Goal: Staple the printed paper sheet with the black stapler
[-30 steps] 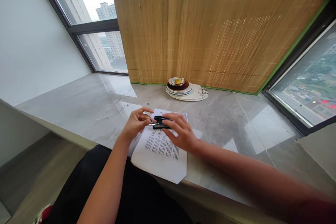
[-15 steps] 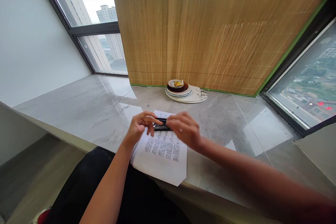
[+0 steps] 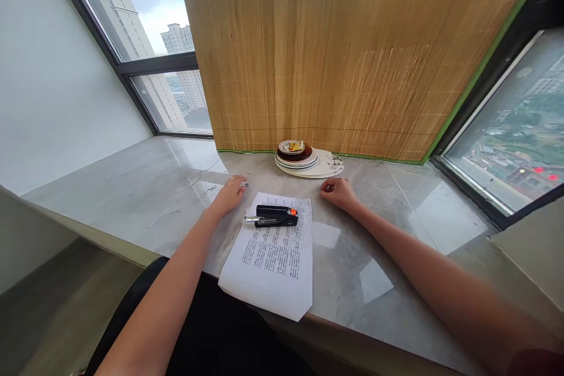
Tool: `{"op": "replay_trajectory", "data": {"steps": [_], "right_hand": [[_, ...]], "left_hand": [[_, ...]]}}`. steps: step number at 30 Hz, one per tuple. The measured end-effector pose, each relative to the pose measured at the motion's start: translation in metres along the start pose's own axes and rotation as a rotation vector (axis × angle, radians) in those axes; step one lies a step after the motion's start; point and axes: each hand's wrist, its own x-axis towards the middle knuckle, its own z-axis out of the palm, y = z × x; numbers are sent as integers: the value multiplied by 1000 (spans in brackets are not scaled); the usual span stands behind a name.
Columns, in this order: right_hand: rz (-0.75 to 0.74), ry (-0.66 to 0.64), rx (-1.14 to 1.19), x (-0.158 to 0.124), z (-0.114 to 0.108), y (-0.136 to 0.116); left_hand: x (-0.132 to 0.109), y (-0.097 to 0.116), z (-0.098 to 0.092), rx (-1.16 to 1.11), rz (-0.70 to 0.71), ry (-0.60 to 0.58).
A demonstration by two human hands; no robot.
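A black stapler [image 3: 277, 216] with an orange mark on its right end lies across a printed sheet of paper [image 3: 286, 294]. Its silver metal part sticks out to the left, and neither hand touches it. To the left of the sheet's top, my left hand [image 3: 231, 194] rests low over the counter, fingers loosely stretched. A small silvery piece [image 3: 245, 185], perhaps a strip of staples, lies right by its fingertips; I cannot tell whether they touch it. My right hand [image 3: 339, 192] rests on the counter right of the sheet, its fingers curled in with nothing visible in them.
A stack of plates [image 3: 297, 160] stands at the back on a pale oval board [image 3: 330, 164], against a bamboo blind [image 3: 308, 70]. The grey counter [image 3: 388, 217] has its front edge near my lap. Windows flank the blind.
Both hands have moved apart from the stapler: the left to the left and away from me, the right to the right. The stapler now lies fully visible on the paper.
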Motion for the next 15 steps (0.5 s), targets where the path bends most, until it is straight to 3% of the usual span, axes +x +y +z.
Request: {"op": "replay_trajectory", "data": {"steps": [5,10,12,15], "right_hand": [[-21,-19,-36,3,4,0],[-80,-6,-24,2,3,-1],[-89,56,-15,2,-1,-6],[-135,253,24,-1,-8,-24]], "left_hand": [[1,-14,15,16,8,-95],[-10,-12,6,10,-55,-46],[-13,-11,-1,-13,-78,-22],[-17,-6,-10,-57,-123,32]]}}
